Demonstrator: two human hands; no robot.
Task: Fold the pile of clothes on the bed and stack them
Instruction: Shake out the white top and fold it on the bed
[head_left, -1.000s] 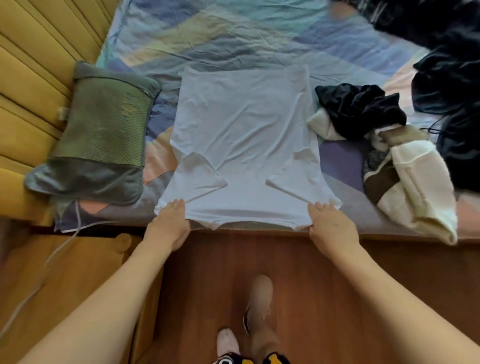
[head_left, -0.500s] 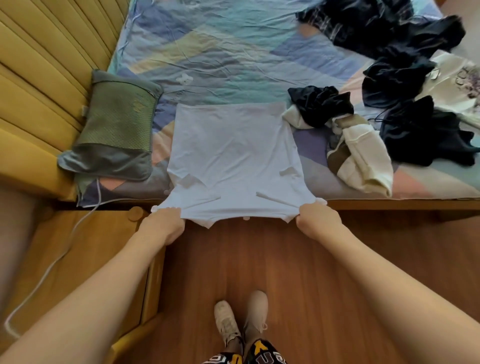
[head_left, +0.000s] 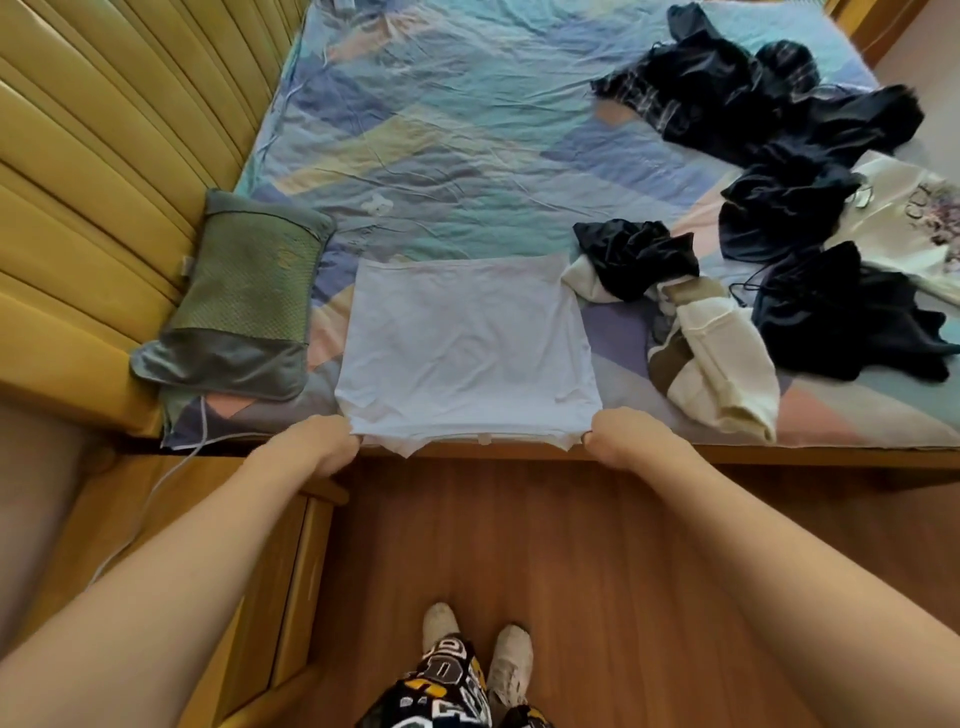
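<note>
Head view: hands (head_left: 322, 448) gripping shirt (head_left: 467, 343) corners

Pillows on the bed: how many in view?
1. The green pillow lies at the bed's near left corner, against the yellow headboard, left of the white shirt. None shows elsewhere, though one could hide under the dark clothes at far right.

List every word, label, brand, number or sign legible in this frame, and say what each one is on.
Patterned shorts, bottom edge of the view: large block letters in white and yellow; none reads surely.
Cream printed shirt, right side of the bed: dark looping letters beside a floral print, too blurred to read.
Green pillow: a faint yellowish mark, not readable.
White T-shirt: a small tab at the near edge, no text visible.
</note>
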